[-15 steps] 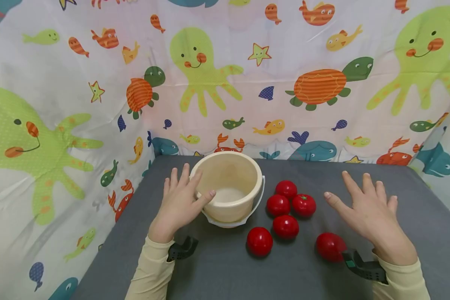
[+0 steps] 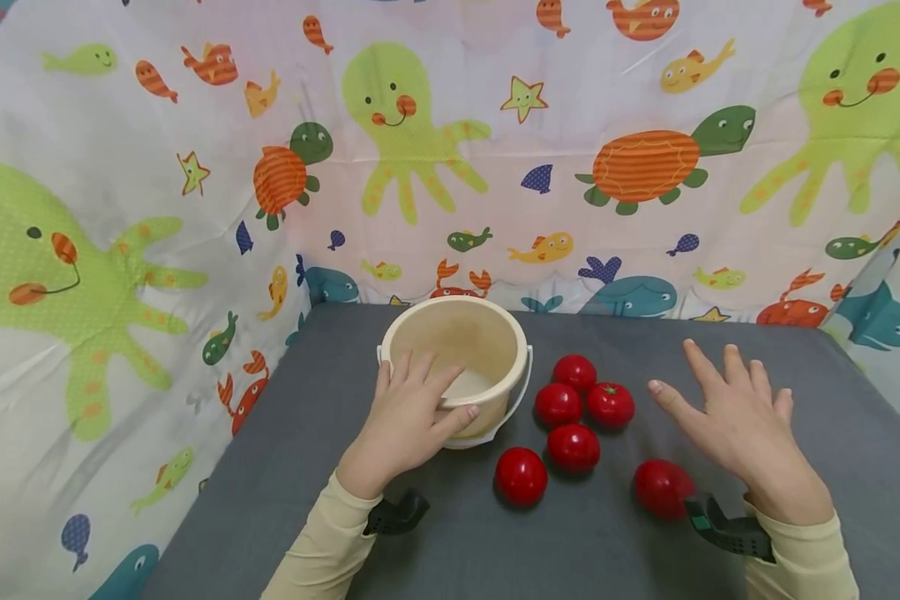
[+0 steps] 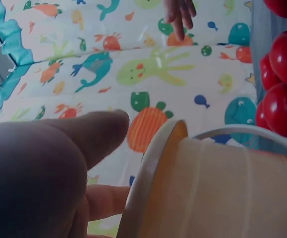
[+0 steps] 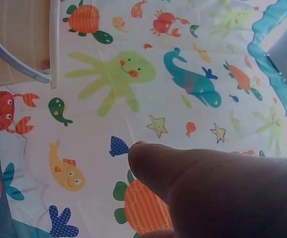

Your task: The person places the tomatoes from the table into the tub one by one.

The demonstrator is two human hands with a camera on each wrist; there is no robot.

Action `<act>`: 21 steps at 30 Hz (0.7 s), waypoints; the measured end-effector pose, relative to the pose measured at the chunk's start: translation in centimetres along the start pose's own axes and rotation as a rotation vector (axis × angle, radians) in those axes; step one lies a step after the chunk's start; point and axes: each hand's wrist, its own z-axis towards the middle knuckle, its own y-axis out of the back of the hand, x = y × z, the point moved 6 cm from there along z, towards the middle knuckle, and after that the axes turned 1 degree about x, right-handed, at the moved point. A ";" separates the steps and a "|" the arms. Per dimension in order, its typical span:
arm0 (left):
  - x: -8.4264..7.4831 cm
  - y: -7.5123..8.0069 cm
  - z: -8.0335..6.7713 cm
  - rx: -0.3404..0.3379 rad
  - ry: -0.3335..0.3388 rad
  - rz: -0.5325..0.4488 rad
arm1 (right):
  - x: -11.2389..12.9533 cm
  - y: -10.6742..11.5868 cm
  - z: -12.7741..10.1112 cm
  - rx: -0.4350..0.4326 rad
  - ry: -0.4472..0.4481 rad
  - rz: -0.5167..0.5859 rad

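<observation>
A gray worktop [image 2: 435, 550] fills the bottom of the frame. Behind it and up both sides hangs a white cloth [image 2: 105, 142] with sea animals printed on it. A big green octopus [image 2: 82, 283] smiles at the left, and another green octopus [image 2: 401, 125] sits near the top middle. An orange and green turtle [image 2: 656, 171] swims at the upper right. A blue whale [image 2: 630, 296] peeks up just behind the worktop's back edge.

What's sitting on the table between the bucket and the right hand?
In the head view, a cluster of red tomatoes lies on the grey table between the cream bucket and the right hand.
</observation>
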 end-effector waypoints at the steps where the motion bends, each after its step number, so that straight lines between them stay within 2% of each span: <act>1: -0.2 -0.2 0.0 -0.001 -0.004 0.007 | 0.0 0.0 0.0 0.001 -0.002 0.001; 4: -0.6 -0.5 0.0 -0.001 -0.004 0.023 | 0.0 -0.1 0.0 0.007 -0.007 0.003; 12: -0.7 -0.8 -0.1 -0.059 -0.028 0.052 | 0.1 -0.4 0.4 0.033 0.030 0.053; 21: -0.7 -1.0 -0.1 -0.036 -0.032 0.085 | 0.2 -0.7 1.0 0.067 0.076 0.129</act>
